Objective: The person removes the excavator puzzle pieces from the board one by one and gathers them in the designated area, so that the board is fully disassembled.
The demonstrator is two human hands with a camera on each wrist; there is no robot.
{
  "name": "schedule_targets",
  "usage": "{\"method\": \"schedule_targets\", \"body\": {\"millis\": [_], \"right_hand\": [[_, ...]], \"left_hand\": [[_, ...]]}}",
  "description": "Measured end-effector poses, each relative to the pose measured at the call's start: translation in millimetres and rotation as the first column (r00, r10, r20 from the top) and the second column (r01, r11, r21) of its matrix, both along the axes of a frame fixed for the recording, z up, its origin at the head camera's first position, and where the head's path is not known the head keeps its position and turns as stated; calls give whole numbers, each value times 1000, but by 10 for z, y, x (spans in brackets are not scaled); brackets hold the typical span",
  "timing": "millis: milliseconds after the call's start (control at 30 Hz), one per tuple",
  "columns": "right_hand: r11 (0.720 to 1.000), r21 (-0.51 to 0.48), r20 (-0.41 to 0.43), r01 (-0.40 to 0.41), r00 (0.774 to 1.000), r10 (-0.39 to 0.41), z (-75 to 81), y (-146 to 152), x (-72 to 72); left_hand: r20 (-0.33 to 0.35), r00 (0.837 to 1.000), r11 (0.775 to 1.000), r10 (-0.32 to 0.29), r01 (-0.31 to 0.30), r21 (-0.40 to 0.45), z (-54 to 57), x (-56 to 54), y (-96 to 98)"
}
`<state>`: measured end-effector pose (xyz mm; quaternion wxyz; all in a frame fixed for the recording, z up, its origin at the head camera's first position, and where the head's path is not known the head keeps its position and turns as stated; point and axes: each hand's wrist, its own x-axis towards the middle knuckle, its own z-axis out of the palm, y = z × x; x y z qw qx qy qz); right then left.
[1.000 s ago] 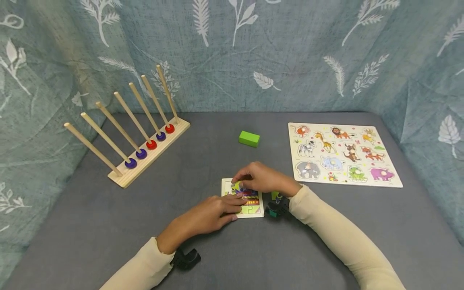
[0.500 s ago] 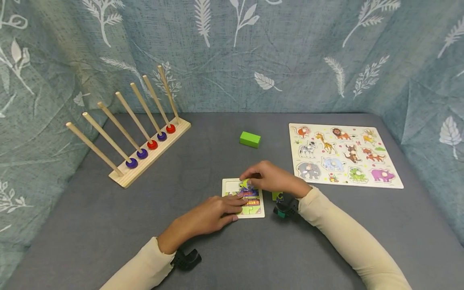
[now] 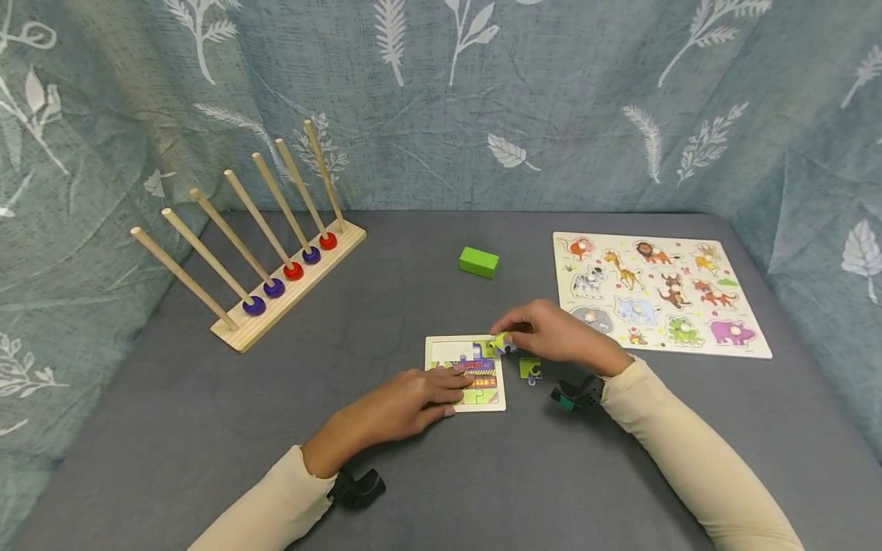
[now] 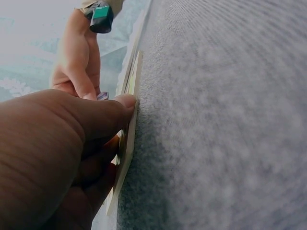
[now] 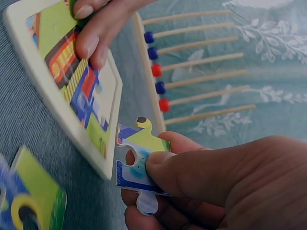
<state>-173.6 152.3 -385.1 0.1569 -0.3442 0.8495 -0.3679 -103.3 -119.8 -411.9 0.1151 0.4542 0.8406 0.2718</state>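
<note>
My left hand [image 3: 406,405] rests with extended fingers on a small jigsaw puzzle in a pale wooden tray [image 5: 79,139], its thumb at the near edge. Joined pieces with a blue, red and yellow picture fill much of the tray; a bare strip shows at the upper left. Between thumb and fingers, my right hand [image 3: 558,335] pinches a puzzle piece [image 5: 153,143], green and blue with a knob at each end, just off the tray's upper right corner. Another green puzzle piece [image 3: 529,367] lies on the table right of the tray.
A wooden peg rack [image 3: 296,295] with red and blue rings stands at the back left. Behind the tray lies a green block [image 3: 478,262]. An animal peg puzzle board [image 3: 651,291] is at the right, partly behind my right hand. A patterned curtain [image 3: 413,138] hangs behind.
My right hand has moved right, carrying the puzzle piece from over the tray's upper left to its upper right corner. My left hand stays on the puzzle.
</note>
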Motion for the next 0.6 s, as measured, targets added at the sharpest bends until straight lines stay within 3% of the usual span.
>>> {"method": "schedule_targets", "body": {"millis": [600], "right_hand": [[996, 13, 34, 86, 996, -87, 67, 272, 28]], "left_hand": [[3, 1000, 1000, 12, -12, 4, -6, 11, 10]]}}
